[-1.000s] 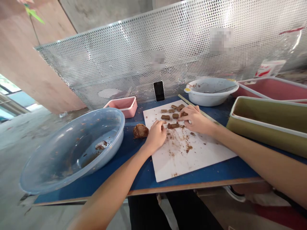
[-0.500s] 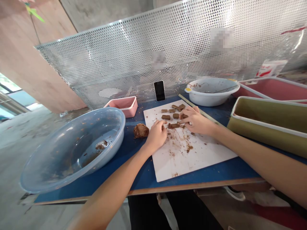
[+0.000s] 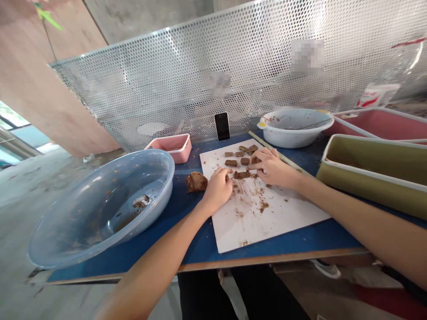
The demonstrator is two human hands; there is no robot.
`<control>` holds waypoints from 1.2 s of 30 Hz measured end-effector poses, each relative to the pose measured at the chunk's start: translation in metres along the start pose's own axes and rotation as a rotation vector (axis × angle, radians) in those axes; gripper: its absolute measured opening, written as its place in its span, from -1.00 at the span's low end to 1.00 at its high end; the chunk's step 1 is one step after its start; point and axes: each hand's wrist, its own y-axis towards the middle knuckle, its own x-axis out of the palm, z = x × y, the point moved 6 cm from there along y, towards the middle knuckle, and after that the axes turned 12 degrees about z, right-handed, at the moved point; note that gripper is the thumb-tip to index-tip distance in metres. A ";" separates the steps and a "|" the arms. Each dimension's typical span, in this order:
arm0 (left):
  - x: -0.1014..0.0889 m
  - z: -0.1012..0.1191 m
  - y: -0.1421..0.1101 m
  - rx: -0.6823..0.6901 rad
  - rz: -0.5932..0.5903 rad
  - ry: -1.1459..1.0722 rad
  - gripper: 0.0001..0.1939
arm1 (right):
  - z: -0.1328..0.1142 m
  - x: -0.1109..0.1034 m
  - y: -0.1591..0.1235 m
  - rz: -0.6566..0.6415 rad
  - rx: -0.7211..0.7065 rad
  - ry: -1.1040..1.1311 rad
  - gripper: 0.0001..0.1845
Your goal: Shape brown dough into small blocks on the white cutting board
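A small brown roll of clay (image 3: 242,175) lies on the stained white board (image 3: 240,226), between my two hands. At its left end is my left hand (image 3: 217,189), its fingers curled in and the tips partly hidden. My right hand (image 3: 271,168) reaches over from the other side, fingers bent but apart, with the tips by the roll's right end; I cannot tell how firmly they touch it. Short cut clay pieces (image 3: 231,163) sit in rows just beyond, some partly behind the right hand. Left of the board rests a rough brown lump (image 3: 196,182).
A large blue basin (image 3: 100,240) fills the table's left side. Behind stand a small pink tub (image 3: 182,153), a phone (image 3: 222,126) and a perforated metal screen (image 3: 180,89). On the right are a stick (image 3: 290,162), a white basin (image 3: 290,138) and a green planter (image 3: 370,173).
My right fingertips have shifted very slightly at the clay roll's right end. Otherwise the hands, roll and cut pieces stay nearly in place.
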 end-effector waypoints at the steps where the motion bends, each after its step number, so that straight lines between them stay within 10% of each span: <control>1: 0.000 0.000 0.000 -0.001 0.002 -0.001 -0.60 | 0.001 0.001 0.000 0.000 -0.005 0.000 -0.50; 36: -0.003 -0.004 0.004 -0.049 -0.030 0.025 -0.57 | -0.028 0.005 0.007 -0.032 0.032 -0.096 -0.70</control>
